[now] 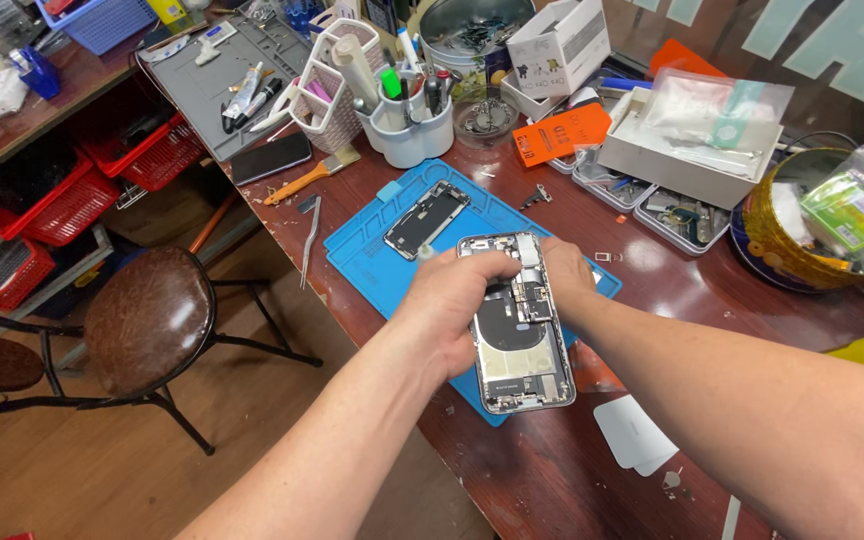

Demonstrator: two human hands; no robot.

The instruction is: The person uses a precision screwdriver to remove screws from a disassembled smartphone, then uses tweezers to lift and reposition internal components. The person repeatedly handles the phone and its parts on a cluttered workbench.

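An opened smartphone body (pixel 518 335) lies on a blue work mat (pixel 372 235), its insides facing up. My left hand (pixel 452 300) grips the phone's left edge near the top, thumb over the frame. At the phone's upper right side my right hand (pixel 564 275) presses its fingers against the inner parts; whether it holds a small tool is hidden. A separated phone screen (pixel 427 219) rests on the mat behind my hands.
Tweezers (pixel 310 238) and an orange-handled tool (pixel 304 181) lie left of the mat. A white pen holder (pixel 407 125), boxes (pixel 692 150), parts trays (pixel 682 218) and a round tin (pixel 802 240) crowd the back. A brown stool (pixel 150 320) stands at the left.
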